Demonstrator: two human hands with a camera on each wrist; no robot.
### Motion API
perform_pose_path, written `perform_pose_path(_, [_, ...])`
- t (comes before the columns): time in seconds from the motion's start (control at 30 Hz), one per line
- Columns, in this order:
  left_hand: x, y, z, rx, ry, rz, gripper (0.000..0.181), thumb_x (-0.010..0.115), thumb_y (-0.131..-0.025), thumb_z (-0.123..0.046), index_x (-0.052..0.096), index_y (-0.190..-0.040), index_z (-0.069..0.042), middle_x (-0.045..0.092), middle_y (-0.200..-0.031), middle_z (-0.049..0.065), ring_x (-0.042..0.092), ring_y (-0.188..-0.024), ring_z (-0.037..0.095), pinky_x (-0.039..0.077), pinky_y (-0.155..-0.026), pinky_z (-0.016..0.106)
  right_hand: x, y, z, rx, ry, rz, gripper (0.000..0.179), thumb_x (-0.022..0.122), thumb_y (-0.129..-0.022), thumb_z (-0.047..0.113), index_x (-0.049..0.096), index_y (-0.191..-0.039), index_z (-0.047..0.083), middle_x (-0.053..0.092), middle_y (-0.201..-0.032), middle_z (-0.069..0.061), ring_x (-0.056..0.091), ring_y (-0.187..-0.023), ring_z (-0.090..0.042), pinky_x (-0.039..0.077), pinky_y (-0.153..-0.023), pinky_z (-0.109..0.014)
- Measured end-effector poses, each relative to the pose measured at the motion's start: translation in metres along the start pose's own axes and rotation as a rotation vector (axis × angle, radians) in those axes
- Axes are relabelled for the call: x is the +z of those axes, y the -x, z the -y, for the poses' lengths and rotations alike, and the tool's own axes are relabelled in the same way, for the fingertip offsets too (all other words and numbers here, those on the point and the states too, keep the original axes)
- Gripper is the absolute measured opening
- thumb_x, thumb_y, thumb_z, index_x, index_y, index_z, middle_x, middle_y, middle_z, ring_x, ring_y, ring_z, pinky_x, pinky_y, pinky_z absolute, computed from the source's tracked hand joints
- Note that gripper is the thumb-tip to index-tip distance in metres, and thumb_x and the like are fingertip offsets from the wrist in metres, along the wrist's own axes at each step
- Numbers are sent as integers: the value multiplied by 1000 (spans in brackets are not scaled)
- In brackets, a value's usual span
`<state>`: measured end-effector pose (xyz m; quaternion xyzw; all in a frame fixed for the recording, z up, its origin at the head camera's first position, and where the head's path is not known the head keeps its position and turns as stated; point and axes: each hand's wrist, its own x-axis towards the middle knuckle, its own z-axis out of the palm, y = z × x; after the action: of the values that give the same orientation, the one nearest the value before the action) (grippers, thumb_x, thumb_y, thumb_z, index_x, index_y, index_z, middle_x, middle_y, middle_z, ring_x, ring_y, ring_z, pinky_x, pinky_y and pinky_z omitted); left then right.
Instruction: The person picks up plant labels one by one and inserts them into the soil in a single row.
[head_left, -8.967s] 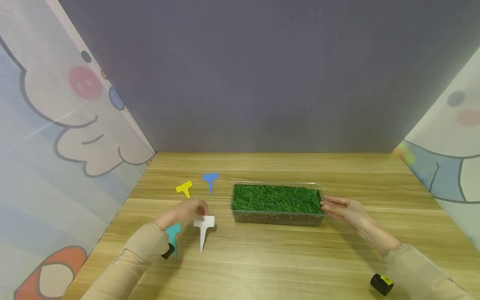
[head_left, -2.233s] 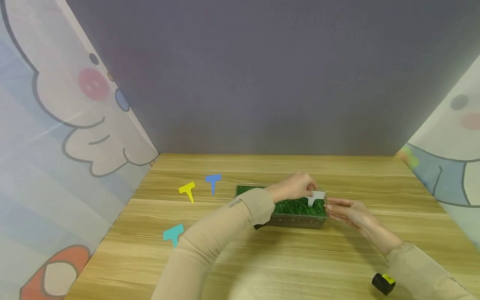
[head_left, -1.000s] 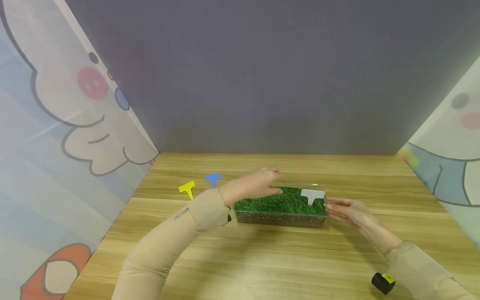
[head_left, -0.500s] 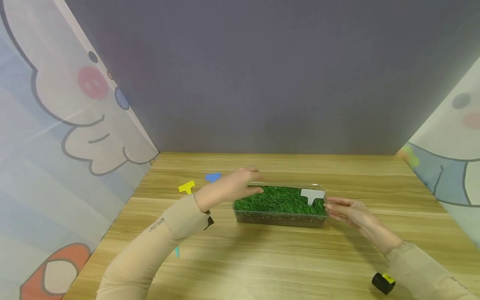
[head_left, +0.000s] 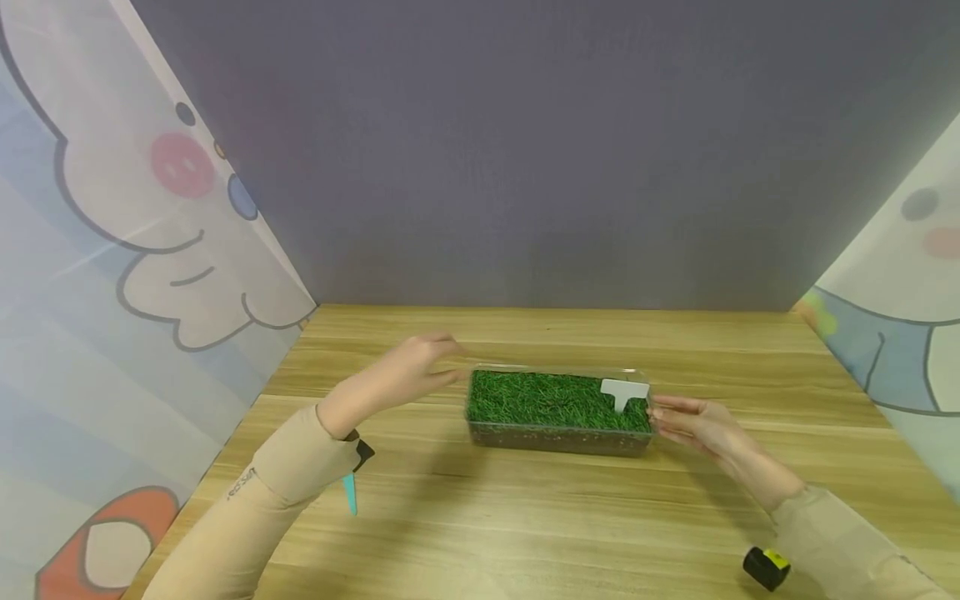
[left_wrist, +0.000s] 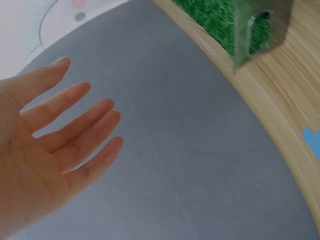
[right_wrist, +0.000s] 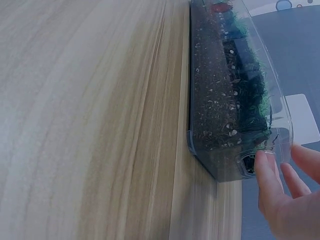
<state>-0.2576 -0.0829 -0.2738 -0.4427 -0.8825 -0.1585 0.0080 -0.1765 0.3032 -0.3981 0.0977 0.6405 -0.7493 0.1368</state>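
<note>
A clear planter box point(head_left: 558, 437) filled with dark soil and topped with green grass point(head_left: 547, 400) stands on the wooden table. Upright in the grass near its right end is a white T-shaped plant label point(head_left: 624, 389). My right hand point(head_left: 701, 425) touches that end wall, fingertips at the rim and the handle hole in the right wrist view. My left hand point(head_left: 401, 373) hovers left of the box, holding nothing, fingers spread. Part of a blue plant label point(left_wrist: 312, 142) shows in the left wrist view. The stem of a teal label point(head_left: 350, 493) pokes out below my left sleeve.
Behind the wooden table point(head_left: 555, 525) rises a grey panel point(head_left: 555, 158). Cartoon-printed sheets point(head_left: 112, 333) flank both sides. A black wrist device point(head_left: 766, 568) with a yellow mark sits by my right sleeve. The yellow label is hidden behind my left arm in the head view.
My left hand took the white label from the table, stuck it into the grass at the right end, let go and moved back left. My right hand has stayed at the box's end.
</note>
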Motion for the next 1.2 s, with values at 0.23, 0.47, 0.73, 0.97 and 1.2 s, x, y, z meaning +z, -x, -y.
perform_pose_path(0.23, [-1, 22, 14, -55, -7, -19, 31, 61, -84, -16, 59, -113, -4, 58, -109, 13, 57, -97, 26, 48, -80, 34, 1, 0, 0, 2, 14, -4, 54, 63, -81, 6, 38, -127, -7, 64, -100, -1, 62, -88, -11, 47, -82, -27])
perform_pose_path(0.47, [2, 36, 23, -152, 10, 1, 30, 58, -86, -18, 59, -112, -3, 52, -120, 18, 50, -109, 33, 45, -85, 42, -1, 1, 0, 4, 17, -7, 50, 65, -79, 8, 45, -124, -2, 64, -98, 2, 61, -89, -11, 47, -83, -26])
perform_pose_path(0.73, [10, 56, 37, -177, 22, -5, 30, 62, -82, -14, 59, -109, 1, 58, -106, 15, 56, -97, 31, 48, -80, 41, 1, 2, 1, 0, 11, 2, 47, 63, -80, 7, 46, -123, -1, 65, -99, 1, 62, -88, -11, 47, -82, -26])
perform_pose_path(0.97, [16, 69, 50, -205, -4, 18, 30, 64, -80, -12, 60, -107, 1, 62, -99, 13, 58, -88, 26, 49, -74, 38, 2, 2, 1, -4, 23, -4, 52, 63, -81, 8, 40, -126, -6, 63, -104, -3, 61, -88, -10, 48, -82, -26])
perform_pose_path(1.2, [23, 81, 62, -270, 34, 85, 30, 63, -80, -12, 59, -106, 4, 61, -101, 15, 57, -90, 31, 49, -73, 39, 1, 1, 1, -7, -9, 8, 50, 62, -81, 6, 41, -125, -6, 64, -100, -2, 62, -88, -11, 48, -81, -26])
